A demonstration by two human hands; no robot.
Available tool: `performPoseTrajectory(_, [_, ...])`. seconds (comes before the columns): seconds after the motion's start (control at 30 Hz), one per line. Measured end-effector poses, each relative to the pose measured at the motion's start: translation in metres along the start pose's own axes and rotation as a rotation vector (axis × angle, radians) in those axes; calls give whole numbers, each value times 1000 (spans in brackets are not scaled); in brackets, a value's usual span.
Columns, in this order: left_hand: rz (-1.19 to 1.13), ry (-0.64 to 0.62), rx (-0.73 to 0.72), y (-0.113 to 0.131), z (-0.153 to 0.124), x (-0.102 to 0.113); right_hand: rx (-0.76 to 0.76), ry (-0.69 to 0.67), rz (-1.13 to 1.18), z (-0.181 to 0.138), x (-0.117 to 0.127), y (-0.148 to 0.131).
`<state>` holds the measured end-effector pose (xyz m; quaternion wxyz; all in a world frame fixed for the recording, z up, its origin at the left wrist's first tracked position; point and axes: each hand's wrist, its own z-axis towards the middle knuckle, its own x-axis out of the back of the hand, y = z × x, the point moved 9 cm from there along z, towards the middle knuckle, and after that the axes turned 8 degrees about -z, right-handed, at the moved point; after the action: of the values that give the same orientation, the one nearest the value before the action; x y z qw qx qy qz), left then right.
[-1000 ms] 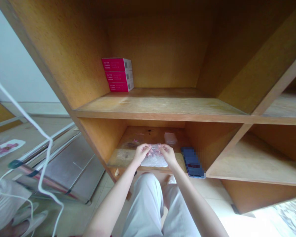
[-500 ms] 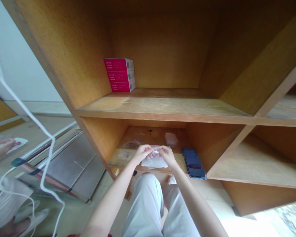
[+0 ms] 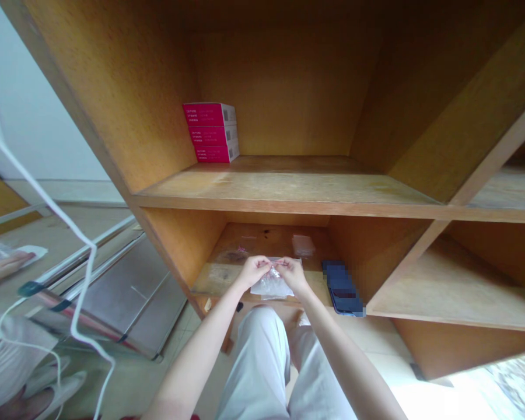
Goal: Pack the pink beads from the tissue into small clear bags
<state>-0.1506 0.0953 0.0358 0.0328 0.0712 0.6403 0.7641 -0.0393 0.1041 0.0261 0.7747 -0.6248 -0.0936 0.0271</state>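
Observation:
My left hand (image 3: pixel 252 270) and my right hand (image 3: pixel 290 272) meet over the lower shelf (image 3: pixel 227 274) of a wooden cabinet. Both pinch the top edge of a small clear plastic bag (image 3: pixel 272 284) that hangs between them, with something pinkish inside. Another small clear bag (image 3: pixel 303 245) lies further back on the same shelf. A dark phone (image 3: pixel 343 287) lies on the shelf just right of my right hand.
Three pink boxes (image 3: pixel 212 133) are stacked at the back left of the upper shelf (image 3: pixel 289 189). Open compartments (image 3: pixel 455 286) lie to the right. A white cable (image 3: pixel 35 198) hangs at the left. Another person's hand (image 3: pixel 2 265) shows at the far left above metal sheets (image 3: pixel 114 291).
My hands have drawn closer together and pinched the bag's top edge. The other person's hand at far left came into view.

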Motion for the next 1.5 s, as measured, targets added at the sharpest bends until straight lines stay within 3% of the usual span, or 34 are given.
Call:
performPoseTrajectory(0.1, [20, 4, -6, -1, 1, -1, 15, 16, 27, 0, 1, -2])
performPoseTrajectory(0.2, [12, -81, 25, 1, 1, -6, 24, -25, 44, -3, 2, -10])
performPoseTrajectory(0.53, [44, -267, 139, -5, -6, -3, -42, -297, -40, -10, 4, -13])
performPoseTrajectory(0.63, [-13, -271, 155, -8, -8, -4, -62, -257, -4, -12, 7, -11])
performPoseTrajectory(0.8, [-99, -212, 159, -10, -4, 3, 29, -25, 71, -23, 21, -12])
performPoseTrajectory(1.03, [-100, -238, 158, -14, -2, -1, 169, -77, -88, -36, 13, -16])
performPoseTrajectory(1.13, [-50, -81, 77, -14, 2, 18, 202, 13, -134, -25, 30, -18])
performPoseTrajectory(1.3, [107, 452, -127, -27, -5, 84, 150, 198, -81, 28, 78, -2])
performPoseTrajectory(1.37, [142, 539, -148, -41, -9, 98, 140, 262, -51, 53, 97, 6])
performPoseTrajectory(1.5, [211, 558, -121, -61, -11, 107, 131, 301, -34, 90, 120, 19])
